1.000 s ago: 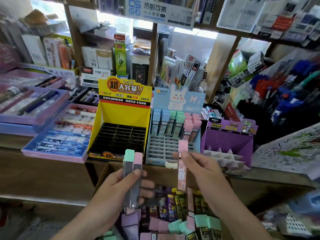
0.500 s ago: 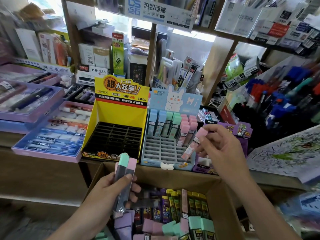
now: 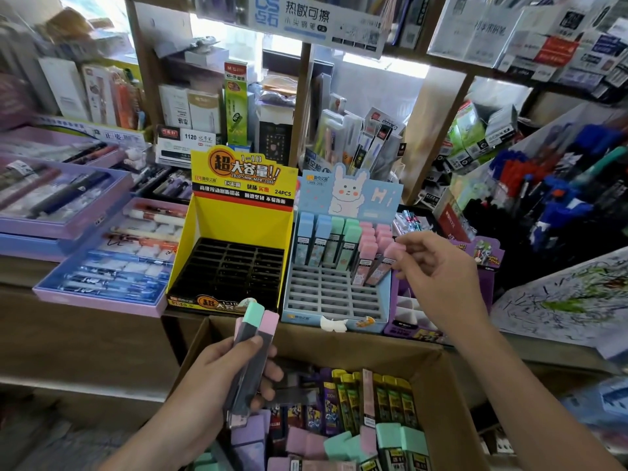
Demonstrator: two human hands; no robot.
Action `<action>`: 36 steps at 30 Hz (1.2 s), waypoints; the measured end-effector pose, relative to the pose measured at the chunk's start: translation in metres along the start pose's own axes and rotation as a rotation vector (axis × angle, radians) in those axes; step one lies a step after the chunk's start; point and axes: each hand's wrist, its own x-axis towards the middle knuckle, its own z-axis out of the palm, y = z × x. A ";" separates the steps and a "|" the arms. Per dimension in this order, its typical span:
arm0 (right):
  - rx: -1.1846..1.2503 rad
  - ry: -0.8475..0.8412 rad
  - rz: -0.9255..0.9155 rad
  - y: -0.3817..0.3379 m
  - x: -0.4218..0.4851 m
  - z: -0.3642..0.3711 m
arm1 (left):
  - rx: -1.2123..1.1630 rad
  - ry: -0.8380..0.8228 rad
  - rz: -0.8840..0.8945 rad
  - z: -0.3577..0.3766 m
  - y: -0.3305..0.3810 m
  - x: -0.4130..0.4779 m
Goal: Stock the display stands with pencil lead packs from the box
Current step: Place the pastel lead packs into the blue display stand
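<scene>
The step in hand was the placing of one pack into the blue stand [image 3: 326,295]. The right hand [image 3: 438,277] pinched a pink-capped pack [image 3: 384,265] by its cap, between thumb and fingertips. The pack leaned down and to the left from the pinch, with its foot at the grid of slots. Whether the foot was already inside a slot, I cannot tell. Just left of the pinch stood other pink packs, very close to the held one.

The left hand [image 3: 217,379] was closed round a bundle of packs [image 3: 253,341], with one green cap and one pink cap on top. It held them over the cardboard box [image 3: 339,343], where many more packs lay below this grip.

The next move, as I judge, called for making the pack more upright, pressing it straight down, and then letting the cap go. The room was narrow there: the side wall of the stand was just under the right fingers, and the purple stand [image 3: 407,316] was just beyond it. Toward the person from the pinch, several rows of slots were free. The yellow stand [image 3: 238,219], above the left grip, showed only free slots.
</scene>
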 end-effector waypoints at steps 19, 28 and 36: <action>-0.534 -0.125 -0.284 -0.009 0.012 -0.001 | 0.014 -0.018 -0.002 -0.003 -0.001 0.001; -0.642 -0.139 -0.259 -0.014 0.013 0.002 | 0.025 0.002 0.009 0.000 0.001 -0.001; -0.129 -0.101 -0.100 -0.034 -0.023 0.023 | 0.015 -0.041 0.036 0.002 0.004 -0.005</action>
